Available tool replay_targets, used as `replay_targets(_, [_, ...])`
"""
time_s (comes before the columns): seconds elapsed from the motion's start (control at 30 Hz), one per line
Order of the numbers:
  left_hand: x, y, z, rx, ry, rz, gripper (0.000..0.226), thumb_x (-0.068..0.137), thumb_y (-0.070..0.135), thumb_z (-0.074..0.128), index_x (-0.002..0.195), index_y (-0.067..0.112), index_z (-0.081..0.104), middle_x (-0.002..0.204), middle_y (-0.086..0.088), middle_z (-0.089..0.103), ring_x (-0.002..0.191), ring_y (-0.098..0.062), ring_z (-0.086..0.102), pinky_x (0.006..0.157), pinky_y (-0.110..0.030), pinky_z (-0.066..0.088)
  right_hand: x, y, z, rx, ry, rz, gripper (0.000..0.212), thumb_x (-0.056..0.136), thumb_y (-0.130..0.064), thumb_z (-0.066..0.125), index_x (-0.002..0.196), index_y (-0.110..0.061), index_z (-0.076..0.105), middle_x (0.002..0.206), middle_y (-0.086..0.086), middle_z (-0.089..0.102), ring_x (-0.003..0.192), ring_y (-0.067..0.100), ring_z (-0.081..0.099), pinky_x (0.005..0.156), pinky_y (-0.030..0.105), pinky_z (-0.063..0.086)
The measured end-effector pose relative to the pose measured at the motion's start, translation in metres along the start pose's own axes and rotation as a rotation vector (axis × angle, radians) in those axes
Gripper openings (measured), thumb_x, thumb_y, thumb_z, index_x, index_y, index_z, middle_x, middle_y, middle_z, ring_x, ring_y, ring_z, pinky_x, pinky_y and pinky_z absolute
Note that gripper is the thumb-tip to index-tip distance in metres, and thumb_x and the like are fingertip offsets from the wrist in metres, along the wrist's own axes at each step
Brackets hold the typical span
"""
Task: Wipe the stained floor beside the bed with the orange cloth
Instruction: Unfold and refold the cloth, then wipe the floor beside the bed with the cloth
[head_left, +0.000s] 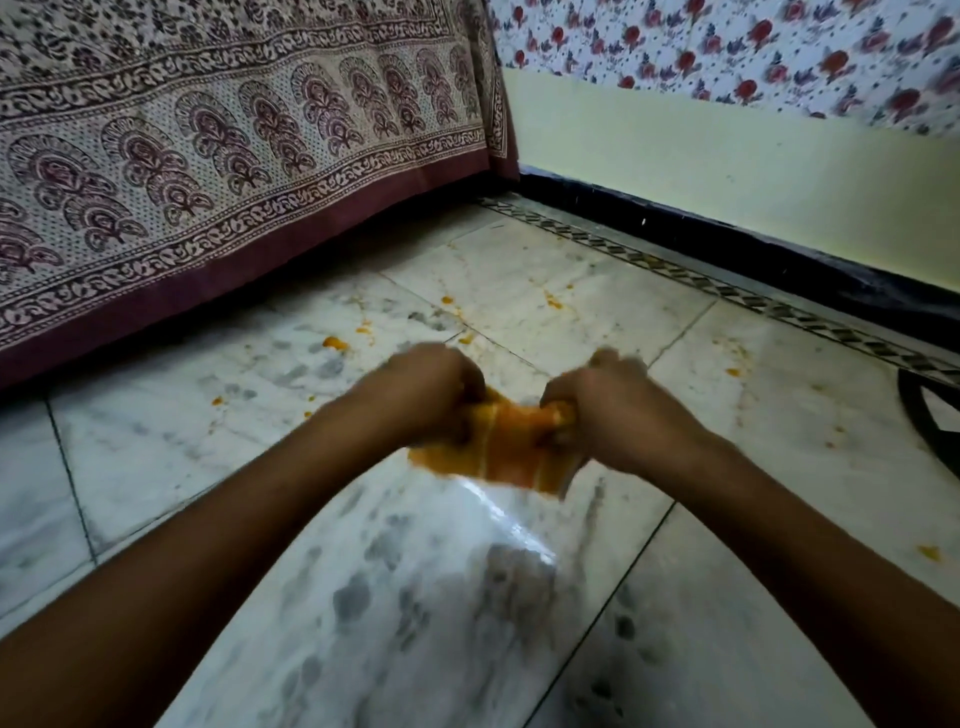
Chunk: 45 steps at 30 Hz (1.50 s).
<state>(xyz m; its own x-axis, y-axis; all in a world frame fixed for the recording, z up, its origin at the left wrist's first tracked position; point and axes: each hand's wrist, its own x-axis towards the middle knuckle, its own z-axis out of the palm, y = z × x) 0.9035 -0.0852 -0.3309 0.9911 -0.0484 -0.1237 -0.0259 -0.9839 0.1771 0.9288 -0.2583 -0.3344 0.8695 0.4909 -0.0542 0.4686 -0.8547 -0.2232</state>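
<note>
Bunched orange cloth (511, 447) stretched over white marble floor (208, 441); orange stains (332, 342) scattered beside bed (208, 156).

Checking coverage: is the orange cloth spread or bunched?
Bunched: left hand and right hand grip the orange cloth in gathered folds.

Left hand (426, 387), right hand (608, 410), gripping orange cloth (511, 447)

Orange cloth (511, 444): left hand (428, 395), right hand (621, 410)
</note>
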Motion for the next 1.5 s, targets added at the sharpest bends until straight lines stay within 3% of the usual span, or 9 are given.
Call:
replay_targets(0.17, [0.005,-0.010,0.030,0.132,0.602,0.224,0.032,0.064,0.021,0.078,0.095,0.024,0.072,0.126,-0.006,0.059,0.118,-0.034,0.052,0.098,-0.055,0.035,0.012,0.024,0.027,-0.088,0.421,-0.150,0.039,0.077,-0.027,0.073,0.115,-0.022,0.064,0.148,0.006,0.039,0.142,0.031,0.021,0.112,0.050,0.020])
replay_targets(0.37, [-0.015,-0.042,0.128,0.410,-0.529,0.058,0.057,0.092,0.039,0.049,0.143,0.030,0.025,0.149,0.003,0.033,0.136,-0.018,0.029,0.113,-0.043,0.015,0.001,0.054,0.131,-0.238,-0.689,-0.005,0.069,0.080,-0.048,0.067,0.139,-0.025,0.040,0.144,0.003,0.042,0.131,0.026,0.041,0.106,0.042,0.038])
replay_targets(0.6, [0.027,-0.077,0.144,0.280,-0.288,0.048,0.042,0.096,0.039,0.038,0.136,0.028,0.038,0.139,0.005,0.045,0.124,-0.017,0.045,0.095,-0.031,0.040,0.055,0.066,0.079,-0.443,-0.448,-0.171,0.049,0.092,-0.045,0.052,0.135,-0.023,0.046,0.132,0.007,0.051,0.121,0.026,0.051,0.095,0.038,0.047])
replay_targets(0.83, [0.065,-0.110,0.216,0.027,0.123,0.002,0.035,0.080,0.023,0.042,0.096,0.005,0.067,0.101,-0.018,0.067,0.077,-0.039,0.061,0.056,-0.040,0.052,0.085,0.026,0.191,-0.145,-0.416,0.217,0.077,0.081,-0.069,0.044,0.144,-0.030,0.026,0.146,0.020,0.027,0.135,0.041,0.027,0.104,0.049,0.031])
replay_targets(0.93, [0.077,-0.117,0.230,-0.036,0.218,-0.018,0.039,0.081,0.025,0.039,0.102,0.008,0.067,0.109,-0.015,0.066,0.082,-0.036,0.058,0.062,-0.038,0.047,0.036,0.008,0.226,0.044,0.017,0.259,0.066,0.071,-0.061,0.042,0.132,-0.038,0.040,0.130,0.012,0.042,0.113,0.042,0.051,0.075,0.046,0.053])
replay_targets(1.03, [0.088,-0.120,0.239,-0.126,0.299,-0.036,0.037,0.082,0.023,0.041,0.107,0.010,0.066,0.114,-0.012,0.063,0.089,-0.029,0.048,0.067,-0.037,0.043,-0.023,0.047,0.227,0.025,0.119,0.125,0.063,0.063,-0.053,0.052,0.124,-0.036,0.047,0.120,0.004,0.045,0.093,0.023,0.057,0.049,0.025,0.051])
replay_targets(1.23, [0.098,-0.119,0.242,-0.267,0.301,-0.070,0.044,0.086,0.023,0.034,0.114,0.007,0.063,0.120,-0.014,0.059,0.092,-0.031,0.049,0.072,-0.041,0.043,0.113,0.076,0.208,0.256,0.372,0.825,0.053,0.070,-0.051,0.059,0.114,-0.021,0.060,0.116,0.014,0.058,0.100,0.038,0.057,0.077,0.038,0.047])
replay_targets(1.37, [0.110,-0.131,0.242,-0.354,0.354,-0.090,0.047,0.081,0.017,0.031,0.114,0.004,0.061,0.117,-0.018,0.059,0.089,-0.038,0.052,0.075,-0.044,0.043,0.060,-0.004,0.268,0.264,0.259,0.279,0.038,0.086,-0.030,0.052,0.123,-0.035,0.056,0.120,0.013,0.062,0.095,0.029,0.064,0.063,0.031,0.053])
replay_targets(1.5, [0.110,-0.128,0.243,-0.383,0.405,-0.101,0.046,0.076,0.008,0.038,0.115,0.006,0.063,0.119,-0.014,0.059,0.093,-0.028,0.044,0.078,-0.042,0.042,0.032,0.084,0.233,-0.083,0.224,0.502,0.045,0.074,-0.038,0.062,0.118,-0.043,0.051,0.108,0.011,0.063,0.084,0.035,0.065,0.068,0.032,0.047])
